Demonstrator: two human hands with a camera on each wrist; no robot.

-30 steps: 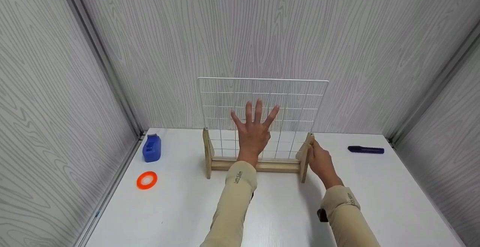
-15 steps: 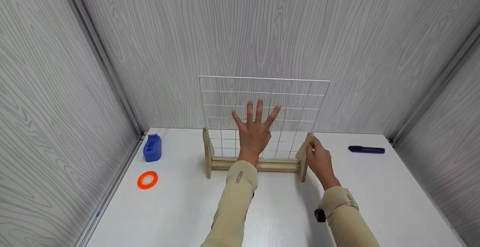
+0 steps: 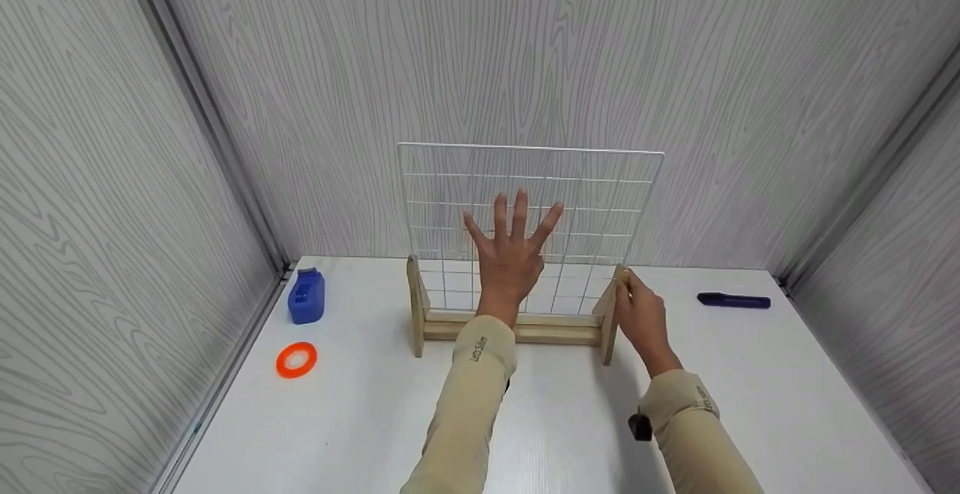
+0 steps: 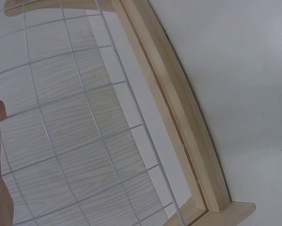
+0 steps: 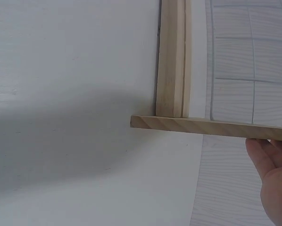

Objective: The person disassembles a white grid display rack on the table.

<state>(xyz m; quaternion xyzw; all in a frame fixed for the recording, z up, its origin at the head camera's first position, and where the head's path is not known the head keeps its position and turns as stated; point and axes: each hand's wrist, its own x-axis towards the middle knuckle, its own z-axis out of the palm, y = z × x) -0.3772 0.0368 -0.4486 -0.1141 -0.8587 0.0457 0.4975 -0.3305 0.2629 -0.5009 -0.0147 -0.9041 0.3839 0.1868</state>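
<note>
"What has moved?"

"The grid [image 3: 600,209] sits a little higher than a second ago, and the left hand [image 3: 511,261] has risen with it. The stand [image 3: 562,333] looks unmoved."

"How is that hand?"

"Four fingers straight and fanned wide, laid across the grid's front. I can't tell whether the thumb hooks a wire."

"And the right hand [image 3: 643,319]?"

"Fingers curled, gripping the stand's right side piece near its top."

"Where exactly is the grid?"

"Upright, its lower part between the two side pieces. The wrist views show a gap between its bottom wire and the crossbar."

"Anything in the way?"

"The left hand and its sleeve [image 3: 469,396] hide the grid's middle and part of the crossbar. The wall [image 3: 525,51] rises behind."

"Other things?"

"On the table [image 3: 360,434], a blue dispenser [image 3: 306,299] and an orange ring [image 3: 297,374] lie left, the ring nearer the person. A purple pen-like thing [image 3: 733,300] lies right, well apart from the stand."
</note>
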